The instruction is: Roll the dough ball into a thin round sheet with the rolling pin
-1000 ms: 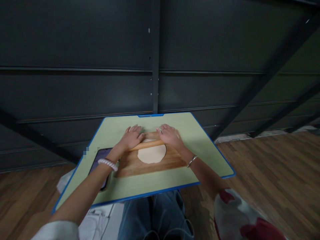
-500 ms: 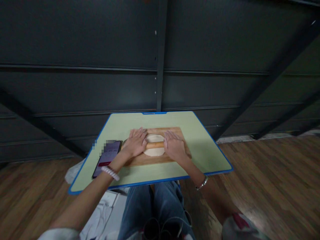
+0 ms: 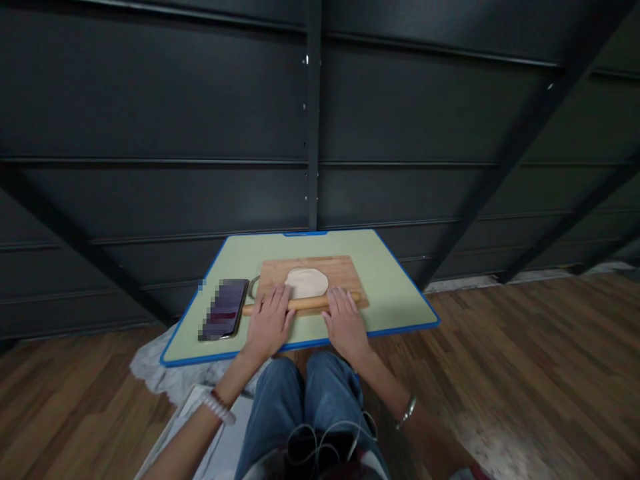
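Dark metal wall panels stand behind a small green desk [image 3: 390, 293] with a blue edge, set on a brown wood floor. On the left of the desk lies a phone [image 3: 224, 309]. Next to it sits a wooden board [image 3: 345, 270] with a flat round piece of dough [image 3: 307, 282] on top. A wooden rolling pin [image 3: 306, 304] lies across the near edge of the board, just touching the dough. The left hand [image 3: 270, 324] rests flat and open on the pin, fingers spread. The right hand [image 3: 344, 323] lies the same way, flat and open, on the pin's right part.
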Available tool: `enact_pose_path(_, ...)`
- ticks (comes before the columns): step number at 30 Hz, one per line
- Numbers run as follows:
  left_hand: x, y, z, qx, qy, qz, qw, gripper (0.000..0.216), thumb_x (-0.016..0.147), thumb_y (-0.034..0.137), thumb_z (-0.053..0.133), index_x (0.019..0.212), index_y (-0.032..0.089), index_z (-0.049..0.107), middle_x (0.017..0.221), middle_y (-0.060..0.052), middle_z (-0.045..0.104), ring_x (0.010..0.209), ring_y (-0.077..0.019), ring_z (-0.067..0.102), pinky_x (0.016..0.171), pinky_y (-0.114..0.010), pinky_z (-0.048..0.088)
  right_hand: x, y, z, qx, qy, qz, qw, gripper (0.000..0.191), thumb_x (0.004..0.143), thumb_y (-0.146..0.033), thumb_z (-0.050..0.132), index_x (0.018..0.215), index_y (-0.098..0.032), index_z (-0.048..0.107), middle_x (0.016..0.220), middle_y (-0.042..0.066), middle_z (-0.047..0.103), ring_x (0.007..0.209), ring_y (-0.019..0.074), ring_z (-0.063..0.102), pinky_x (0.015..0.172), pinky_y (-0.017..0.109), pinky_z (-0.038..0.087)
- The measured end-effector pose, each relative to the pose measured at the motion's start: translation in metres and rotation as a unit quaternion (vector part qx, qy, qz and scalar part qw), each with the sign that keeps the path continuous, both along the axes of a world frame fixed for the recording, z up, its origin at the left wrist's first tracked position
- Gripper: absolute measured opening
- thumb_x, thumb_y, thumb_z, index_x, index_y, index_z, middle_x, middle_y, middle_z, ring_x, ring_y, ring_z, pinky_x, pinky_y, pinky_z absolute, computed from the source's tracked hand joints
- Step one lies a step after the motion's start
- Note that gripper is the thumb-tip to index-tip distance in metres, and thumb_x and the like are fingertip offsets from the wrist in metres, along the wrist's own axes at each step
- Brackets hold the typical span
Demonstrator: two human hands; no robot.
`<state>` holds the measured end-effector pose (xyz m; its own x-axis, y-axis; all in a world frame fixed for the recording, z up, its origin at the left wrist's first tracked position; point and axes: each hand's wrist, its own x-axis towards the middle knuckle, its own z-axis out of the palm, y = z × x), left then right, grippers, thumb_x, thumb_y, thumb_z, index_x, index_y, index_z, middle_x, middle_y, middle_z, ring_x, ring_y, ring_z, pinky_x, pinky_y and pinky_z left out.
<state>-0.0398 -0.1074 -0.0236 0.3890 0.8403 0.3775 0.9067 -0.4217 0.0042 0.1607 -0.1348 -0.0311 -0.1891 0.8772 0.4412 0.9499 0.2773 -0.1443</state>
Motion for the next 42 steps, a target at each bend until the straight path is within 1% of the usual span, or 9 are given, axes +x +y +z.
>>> enact_pose_path(5, 0.011, -0.015, -0.006, 0.039, -0.028, 0.056, 0.997, 0.053, 0.095, 0.035, 0.027, 0.145, 0.017, 0.03, 0.148, -0.012, 0.034, 0.139, -0.0281, 0.025, 0.112, -0.052, 0.016, 0.004, 0.0, -0.006, -0.005, 0.0, 0.011, 1.0, 0.057, 0.093, -0.03, 0.04, 0.143, -0.006, 0.03, 0.148, 0.016, 0.033, 0.139, 0.0236, 0.023, 0.114, 0.046, 0.022)
enact_pose_path(10, 0.015, -0.001, 0.003, 0.061, -0.029, 0.091, 0.994, 0.052, 0.095, 0.037, 0.026, 0.142, 0.017, 0.035, 0.149, -0.013, 0.033, 0.14, -0.0303, 0.022, 0.111, -0.057, 0.013, 0.005, 0.023, 0.002, 0.002, 0.009, 0.013, 1.0, 0.054, 0.094, -0.035, 0.037, 0.14, -0.006, 0.036, 0.146, 0.015, 0.037, 0.138, 0.0234, 0.026, 0.114, 0.046, 0.019)
enact_pose_path(15, 0.018, 0.03, 0.013, 0.057, -0.023, 0.108, 0.992, 0.05, 0.094, 0.034, 0.024, 0.134, 0.012, 0.044, 0.143, -0.017, 0.041, 0.135, -0.0303, 0.032, 0.109, -0.055, 0.021, 0.004, 0.05, 0.015, 0.009, 0.01, 0.034, 0.999, 0.058, 0.094, -0.043, 0.036, 0.139, -0.006, 0.038, 0.144, 0.017, 0.039, 0.136, 0.0245, 0.029, 0.113, 0.044, 0.019)
enact_pose_path(20, 0.023, 0.067, 0.021, 0.038, 0.017, 0.129, 0.991, 0.044, 0.09, 0.029, 0.029, 0.12, 0.012, 0.056, 0.132, -0.016, 0.054, 0.128, -0.0321, 0.042, 0.107, -0.052, 0.025, 0.003, 0.078, 0.022, 0.012, -0.009, 0.073, 0.997, 0.059, 0.093, -0.048, 0.039, 0.134, -0.007, 0.044, 0.142, 0.017, 0.042, 0.135, 0.0253, 0.03, 0.113, 0.042, 0.018)
enact_pose_path(26, 0.027, 0.11, 0.028, -0.046, 0.026, 0.12, 0.991, 0.042, 0.089, 0.031, 0.029, 0.112, 0.014, 0.06, 0.122, -0.014, 0.061, 0.118, -0.0295, 0.052, 0.101, -0.047, 0.033, 0.005, 0.122, 0.023, -0.025, -0.02, 0.088, 0.996, 0.059, 0.093, -0.052, 0.035, 0.133, -0.01, 0.046, 0.138, 0.015, 0.048, 0.134, 0.0233, 0.035, 0.111, 0.038, 0.024)
enact_pose_path(30, 0.031, 0.138, 0.036, -0.131, 0.024, 0.099, 0.986, 0.048, 0.092, 0.034, 0.02, 0.101, 0.014, 0.062, 0.103, -0.014, 0.068, 0.098, -0.0267, 0.063, 0.086, -0.042, 0.044, 0.004, 0.155, 0.025, -0.076, -0.03, 0.079, 0.993, 0.055, 0.095, -0.052, 0.029, 0.127, -0.013, 0.052, 0.131, 0.012, 0.056, 0.13, 0.0216, 0.039, 0.106, 0.037, 0.031)
enact_pose_path(35, 0.039, 0.163, 0.04, -0.108, 0.036, 0.069, 0.991, 0.05, 0.092, 0.035, 0.021, 0.099, 0.011, 0.064, 0.098, -0.016, 0.069, 0.093, -0.0257, 0.064, 0.085, -0.038, 0.046, 0.001, 0.182, 0.028, -0.109, -0.039, 0.093, 0.989, 0.048, 0.097, -0.049, 0.023, 0.113, -0.021, 0.059, 0.119, 0.007, 0.062, 0.118, 0.02, 0.05, 0.1, 0.038, 0.037)
enact_pose_path(38, 0.04, 0.175, 0.038, -0.13, 0.027, 0.064, 0.989, 0.054, 0.093, 0.038, 0.02, 0.095, 0.012, 0.067, 0.095, -0.016, 0.07, 0.089, -0.0253, 0.065, 0.081, -0.037, 0.047, 0.001, 0.195, 0.026, -0.118, -0.045, 0.095, 0.988, 0.047, 0.098, -0.047, 0.021, 0.113, -0.021, 0.057, 0.117, 0.007, 0.063, 0.111, 0.0203, 0.055, 0.095, 0.036, 0.042)
enact_pose_path(42, 0.039, 0.189, 0.037, -0.139, 0.004, 0.058, 0.989, 0.056, 0.092, 0.043, 0.023, 0.1, 0.011, 0.068, 0.093, -0.015, 0.071, 0.092, -0.025, 0.065, 0.087, -0.036, 0.046, 0.002, 0.217, 0.02, -0.149, -0.053, 0.102, 0.982, 0.047, 0.099, -0.045, 0.021, 0.114, -0.017, 0.057, 0.118, 0.01, 0.063, 0.11, 0.02, 0.057, 0.094, 0.033, 0.042)
